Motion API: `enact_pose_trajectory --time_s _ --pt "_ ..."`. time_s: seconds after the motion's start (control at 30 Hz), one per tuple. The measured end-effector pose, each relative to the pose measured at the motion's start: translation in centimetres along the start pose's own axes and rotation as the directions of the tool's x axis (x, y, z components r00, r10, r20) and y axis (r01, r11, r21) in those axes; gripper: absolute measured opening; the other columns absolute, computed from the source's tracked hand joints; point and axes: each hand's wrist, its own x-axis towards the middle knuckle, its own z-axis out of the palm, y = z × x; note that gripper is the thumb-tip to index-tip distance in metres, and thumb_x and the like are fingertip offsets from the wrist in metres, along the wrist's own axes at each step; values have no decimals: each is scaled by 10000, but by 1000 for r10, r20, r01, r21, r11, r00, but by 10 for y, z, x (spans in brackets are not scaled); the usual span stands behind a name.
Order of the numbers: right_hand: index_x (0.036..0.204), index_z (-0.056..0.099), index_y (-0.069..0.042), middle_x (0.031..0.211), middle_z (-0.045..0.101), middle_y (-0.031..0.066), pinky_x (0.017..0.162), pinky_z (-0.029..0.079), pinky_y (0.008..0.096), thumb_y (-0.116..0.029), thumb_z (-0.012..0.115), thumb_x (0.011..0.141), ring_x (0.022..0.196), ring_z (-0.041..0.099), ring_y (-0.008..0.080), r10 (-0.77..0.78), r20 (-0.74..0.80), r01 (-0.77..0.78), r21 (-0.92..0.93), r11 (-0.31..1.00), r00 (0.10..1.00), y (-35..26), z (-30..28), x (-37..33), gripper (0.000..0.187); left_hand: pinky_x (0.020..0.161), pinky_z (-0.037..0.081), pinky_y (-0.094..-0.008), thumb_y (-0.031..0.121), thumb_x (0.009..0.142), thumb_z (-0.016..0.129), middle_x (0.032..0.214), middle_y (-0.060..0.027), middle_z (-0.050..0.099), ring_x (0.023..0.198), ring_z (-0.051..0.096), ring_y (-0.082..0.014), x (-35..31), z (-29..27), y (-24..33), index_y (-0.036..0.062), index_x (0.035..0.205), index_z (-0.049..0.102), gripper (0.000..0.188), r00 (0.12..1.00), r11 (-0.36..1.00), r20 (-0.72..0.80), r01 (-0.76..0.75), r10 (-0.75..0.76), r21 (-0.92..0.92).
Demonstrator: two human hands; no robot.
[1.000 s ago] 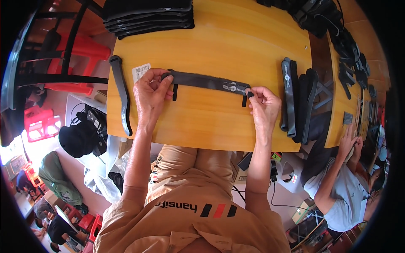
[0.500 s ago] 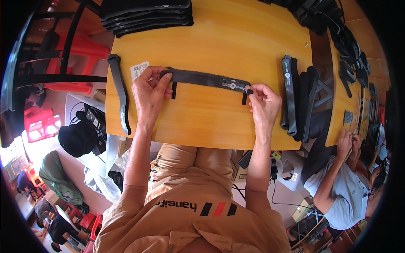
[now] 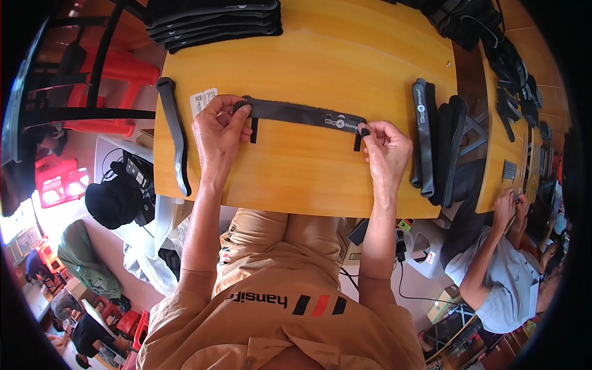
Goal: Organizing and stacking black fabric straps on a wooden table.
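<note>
A dark grey fabric strap with white print near its right end stretches between my hands over the wooden table. Its left end is pinched between the thumb and fingers of my left hand. My right hand pinches the other end, sitting slightly nearer to me. Below the strap, a short black strip shows beside my left fingertips, and another short black strip shows beside my right ones. I cannot tell whether these are joined to the strap.
Stacked black straps lie at the table's far left. One looped strap rests near the left edge, by a white label. Several looped straps lie at the right edge. A co-worker's hands are busy at another table to the right.
Both hands keep their pinch on the strap and have barely moved. At the right, the co-worker's hands have shifted slightly.
</note>
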Motion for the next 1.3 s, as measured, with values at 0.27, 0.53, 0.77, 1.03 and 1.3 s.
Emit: enact_pose_trajectory --time_s 0.27,0.53,0.77,1.03,1.3 --pt "750 631 40 565 550 -11 449 352 184 -14 689 767 500 450 24 -15 -17 15 -17 1000 1000 2 1 1 81 444 464 -206 19 805 633 755 -65 620 521 576 -84 1 1 -1 -55 911 599 134 1000 1000 -3 -9 9 -2" --pt "745 634 43 554 548 -3 448 357 190 -19 693 763 490 452 29 -18 -26 17 -31 999 999 1 2 1 88 439 459 -202 17 805 631 749 -57 613 517 569 -79 0 1 -1 -54 910 600 130 1000 1000 -11 -10 10 -1" --pt "735 626 44 547 546 1 438 357 189 -4 686 762 481 453 31 -29 -31 28 -23 999 999 1 2 0 81 444 461 -198 24 808 630 729 -43 607 510 562 -70 -1 3 0 -45 909 605 125 1000 1000 -22 -14 14 7" --pt "721 615 42 547 538 0 431 361 194 13 675 761 481 453 35 -6 -36 6 -14 1000 999 -4 4 0 78 441 460 -199 27 803 638 711 -43 603 508 558 -69 -2 4 0 -50 894 604 123 999 999 -35 -31 32 27" --pt "688 606 41 546 541 19 406 367 214 7 675 750 449 459 51 7 -15 -8 -37 999 1000 -3 1 4 98 433 437 -181 37 798 662 705 -29 603 499 547 -60 -1 5 -5 -25 906 606 136 998 998 -32 -52 53 32"
